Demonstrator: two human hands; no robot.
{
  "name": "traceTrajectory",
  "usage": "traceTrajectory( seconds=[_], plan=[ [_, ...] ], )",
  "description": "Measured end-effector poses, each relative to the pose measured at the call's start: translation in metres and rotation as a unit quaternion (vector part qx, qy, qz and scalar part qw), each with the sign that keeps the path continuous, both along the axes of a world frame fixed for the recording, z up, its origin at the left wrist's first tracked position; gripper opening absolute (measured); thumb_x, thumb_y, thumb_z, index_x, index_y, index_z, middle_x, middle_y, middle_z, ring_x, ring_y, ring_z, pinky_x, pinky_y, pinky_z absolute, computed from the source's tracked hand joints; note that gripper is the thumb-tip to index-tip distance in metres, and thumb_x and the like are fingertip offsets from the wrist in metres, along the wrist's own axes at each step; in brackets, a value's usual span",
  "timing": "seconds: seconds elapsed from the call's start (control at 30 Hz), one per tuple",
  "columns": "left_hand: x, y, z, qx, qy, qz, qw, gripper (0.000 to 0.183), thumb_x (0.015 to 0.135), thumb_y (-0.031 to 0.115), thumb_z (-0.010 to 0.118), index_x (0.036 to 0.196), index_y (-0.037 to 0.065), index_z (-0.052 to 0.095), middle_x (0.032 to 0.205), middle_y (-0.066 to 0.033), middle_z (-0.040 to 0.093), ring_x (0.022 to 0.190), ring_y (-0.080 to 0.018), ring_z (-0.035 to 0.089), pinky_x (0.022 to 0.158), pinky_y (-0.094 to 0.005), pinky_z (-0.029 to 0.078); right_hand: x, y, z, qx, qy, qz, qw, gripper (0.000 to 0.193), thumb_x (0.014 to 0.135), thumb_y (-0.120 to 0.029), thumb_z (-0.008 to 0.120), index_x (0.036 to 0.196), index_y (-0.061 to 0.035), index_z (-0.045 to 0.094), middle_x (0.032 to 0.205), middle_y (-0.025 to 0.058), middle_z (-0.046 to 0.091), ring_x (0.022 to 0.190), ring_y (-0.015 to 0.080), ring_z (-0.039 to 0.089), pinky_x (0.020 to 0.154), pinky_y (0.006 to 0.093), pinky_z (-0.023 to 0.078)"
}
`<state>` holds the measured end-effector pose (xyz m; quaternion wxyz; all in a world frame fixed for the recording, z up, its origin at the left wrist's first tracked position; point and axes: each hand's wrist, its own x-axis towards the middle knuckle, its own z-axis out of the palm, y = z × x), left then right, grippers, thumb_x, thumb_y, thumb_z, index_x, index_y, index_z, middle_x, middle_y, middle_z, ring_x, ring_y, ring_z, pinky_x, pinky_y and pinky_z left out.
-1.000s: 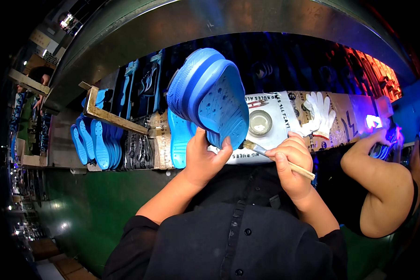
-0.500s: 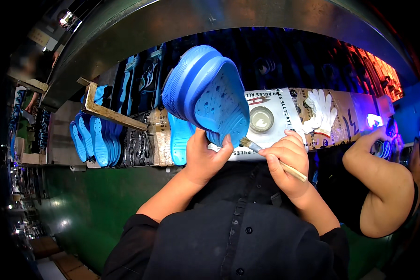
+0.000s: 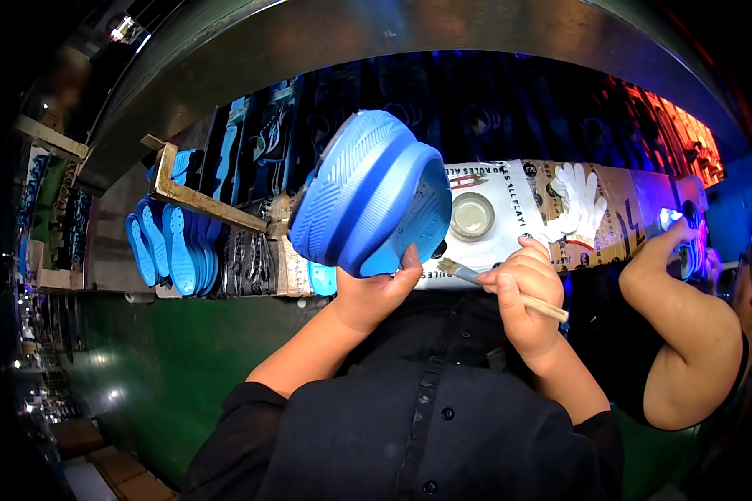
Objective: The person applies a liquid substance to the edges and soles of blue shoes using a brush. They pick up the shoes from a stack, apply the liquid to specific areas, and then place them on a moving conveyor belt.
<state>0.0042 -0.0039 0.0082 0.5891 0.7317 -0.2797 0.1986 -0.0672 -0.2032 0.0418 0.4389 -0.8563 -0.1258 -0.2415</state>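
My left hand (image 3: 372,292) grips a thick blue shoe sole (image 3: 355,196), its thumb on the near end. The sole is tipped so that its ribbed side wall faces up, with part of the pitted inner face showing. Between the fingers and thumb of my right hand (image 3: 526,292) is a paintbrush (image 3: 547,307) with a pale wooden handle. Its bristles point left, a short gap from the sole's near end. Just beyond the brush, a round jar of pale liquid (image 3: 471,217) stands on a white printed sheet (image 3: 503,242).
White gloves (image 3: 578,204) lie on cardboard (image 3: 622,196) right of the jar. Several blue soles (image 3: 175,250) stand at the left beside a wooden bracket (image 3: 200,200). A dark metal beam (image 3: 393,29) arches overhead. Another person's arm (image 3: 693,326) is at the right.
My left hand has rolled the sole, so more of its side wall and less of its inner face shows. The brush has drawn away from the sole, slightly right and down.
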Motion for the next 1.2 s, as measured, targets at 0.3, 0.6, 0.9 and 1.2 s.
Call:
traceTrajectory(
  seconds=[0.3,0.6,0.9,1.2],
  plan=[
    [0.002,0.002,-0.006,0.018,-0.03,0.014,0.999,0.046,0.067,-0.002,0.067,0.111,-0.004,0.052,0.085,-0.0146,0.063,0.074,-0.0253,0.064,0.067,-0.0316,0.05,0.003,0.002,0.006,-0.065,-0.02,-0.006,0.998,0.014,0.08,-0.012,0.057,0.07,-0.0079,0.066,0.063,0.0025,0.06,0.064,0.0194,0.055,0.087,0.0396,0.038],
    [0.002,0.0,0.007,-0.041,0.164,0.009,0.986,0.053,0.076,0.005,0.064,0.121,-0.006,0.039,0.1,-0.0169,0.061,0.086,-0.0207,0.063,0.076,-0.0294,0.049,-0.006,-0.018,0.003,-0.002,-0.004,-0.051,0.999,0.015,0.083,-0.01,0.055,0.072,-0.0061,0.065,0.063,0.0041,0.059,0.063,0.0211,0.055,0.086,0.0397,0.039],
    [0.015,0.002,0.066,-0.095,0.244,-0.063,0.963,0.055,0.079,0.007,0.062,0.125,-0.003,0.035,0.103,-0.0132,0.058,0.083,-0.0151,0.06,0.07,-0.0268,0.049,-0.018,-0.041,-0.02,0.124,0.018,-0.111,0.986,0.02,0.086,-0.011,0.054,0.073,-0.0025,0.066,0.064,0.0063,0.06,0.062,0.0211,0.055,0.067,0.0336,0.042],
    [0.02,-0.064,0.145,0.109,0.496,-0.492,0.707,0.083,0.072,0.017,0.068,0.139,-0.002,0.023,0.107,-0.0134,0.058,0.057,-0.0089,0.058,0.039,-0.0186,0.044,-0.047,-0.086,-0.03,0.177,0.049,-0.148,0.972,0.019,0.087,-0.013,0.054,0.076,-0.0046,0.067,0.066,0.0081,0.06,0.068,0.0247,0.057,0.065,0.0348,0.043]
  ],
)
